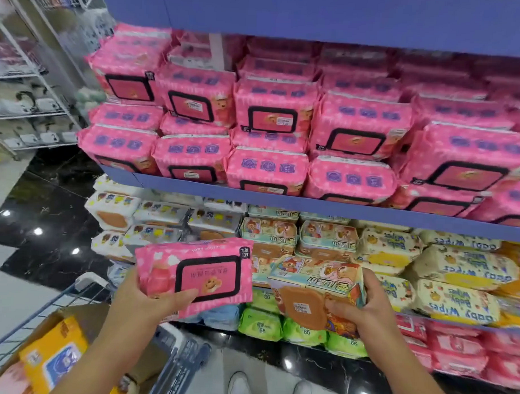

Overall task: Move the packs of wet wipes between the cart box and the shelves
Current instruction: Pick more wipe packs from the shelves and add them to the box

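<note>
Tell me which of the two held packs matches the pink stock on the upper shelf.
The pink pack in the left hand: pink wrap, black-framed lid. The cartoon pack in the right hand has an orange-brown lid.

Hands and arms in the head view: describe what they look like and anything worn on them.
Both are bare. The left hand and the right hand wear no gloves, and no rings show on the fingers in view. The left forearm and the right forearm have no sleeves, watch or bracelet as far up as the frame reaches.
</note>
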Tool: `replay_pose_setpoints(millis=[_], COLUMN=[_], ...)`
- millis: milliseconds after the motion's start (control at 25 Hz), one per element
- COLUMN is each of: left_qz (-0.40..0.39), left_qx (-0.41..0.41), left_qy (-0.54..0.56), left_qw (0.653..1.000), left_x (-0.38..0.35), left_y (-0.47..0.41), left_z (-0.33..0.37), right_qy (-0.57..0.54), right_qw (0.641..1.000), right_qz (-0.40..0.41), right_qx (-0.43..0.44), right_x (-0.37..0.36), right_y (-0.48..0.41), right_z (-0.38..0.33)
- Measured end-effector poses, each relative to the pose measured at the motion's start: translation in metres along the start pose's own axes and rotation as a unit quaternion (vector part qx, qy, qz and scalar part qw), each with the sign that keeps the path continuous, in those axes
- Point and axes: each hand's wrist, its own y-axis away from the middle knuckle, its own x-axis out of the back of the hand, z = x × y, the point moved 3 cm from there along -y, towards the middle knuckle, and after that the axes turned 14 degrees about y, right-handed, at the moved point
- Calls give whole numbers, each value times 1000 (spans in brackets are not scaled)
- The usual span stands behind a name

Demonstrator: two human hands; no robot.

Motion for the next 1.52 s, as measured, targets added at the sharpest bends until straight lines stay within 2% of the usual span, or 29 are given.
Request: replay_pose_setpoints(millis=[160, 400, 560, 640, 720, 760, 800, 880, 920, 960, 1120, 1240, 1400, 1520], left_qz=[70, 112, 119, 116, 124, 125, 126, 136, 135, 131, 128, 133, 103, 93], left_qx=[4, 6, 4, 6, 5, 6, 8, 12, 14, 15, 15, 7, -1, 3], left_qy=[-8, -12, 3, 3, 0, -8, -15, -27, -33, -31, -21, -38, -22, -7], left_qw=[997, 994, 993, 993, 992, 992, 992, 990, 990, 991, 991, 990, 994, 996], left_x=[9, 20, 26, 25, 23, 21, 19, 17, 15, 16, 18, 17, 13, 9], left_y=[-24, -51, -59, -58, -55, -54, -53, -52, -52, -53, -56, -56, -56, -50], left_z=[-11, -28, -37, -41, -40, -39, -38, -38, -36, -38, -41, -40, -44, -40], right_qy=[60, 200, 344, 335, 334, 372, 431, 570, 612, 630, 671, 683, 709, 724], right_qw=[997, 973, 932, 937, 941, 927, 899, 799, 763, 747, 704, 691, 679, 662], right_qz=[-40, -102, -96, -98, -50, -20, -1, -22, -29, -23, -9, 13, -28, -67], right_qx=[0, 43, 62, 13, 5, 33, 84, 192, 207, 212, 232, 237, 186, 185], right_x=[-48, -117, -120, -114, -114, -119, -127, -149, -156, -160, -164, -172, -173, -163], right_y=[-69, -152, -168, -161, -151, -144, -137, -128, -131, -138, -161, -161, -153, -142], right_z=[25, 67, 100, 108, 110, 105, 103, 104, 104, 105, 111, 117, 103, 88])
